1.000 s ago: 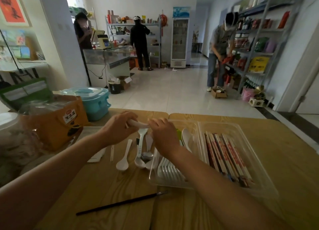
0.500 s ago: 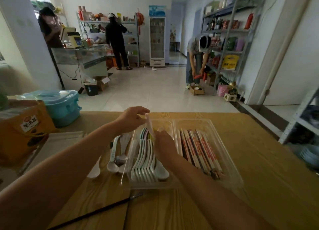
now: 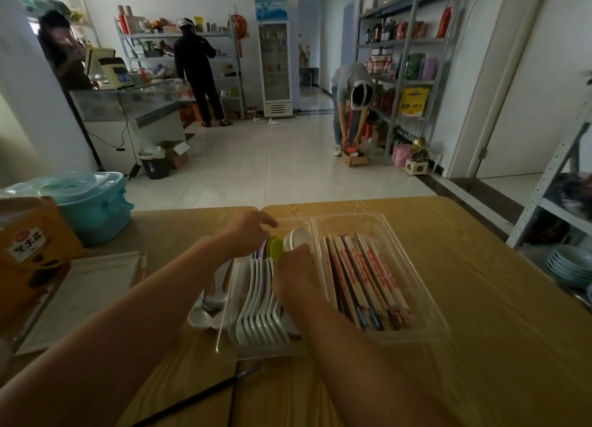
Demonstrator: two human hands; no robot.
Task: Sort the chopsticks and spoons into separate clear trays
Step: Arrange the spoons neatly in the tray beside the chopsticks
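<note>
here the right hand (image 3: 294, 274) is over the left clear tray (image 3: 224, 333). its fingers curl down onto a white spoon (image 3: 300, 237) at the row's far end and appear to pinch it. the left hand (image 3: 251, 233) hovers at that tray's far left corner, fingers together and nearly straight, nothing seen in them.

the white spoon looks stiff, smooth and light, probably slippery and liable to chip if dropped. a pinch on the handle just behind the bowl seems the safest hold. its bowl tips up toward the tray's far wall and its handle is hidden under the hand.

the spoons (image 3: 259, 301) already in the tray nest on edge, long axes running near to far. i cannot tell which end of that row is the bowls. a few loose spoons (image 3: 208, 303) lie on the table (image 3: 487, 298) just left of the tray.

the chopsticks (image 3: 362, 276) fill the right tray (image 3: 419, 285), lengthwise, leaning slightly rightward toward the near end. one dark stick (image 3: 198, 401) lies apart at the near edge.
</note>
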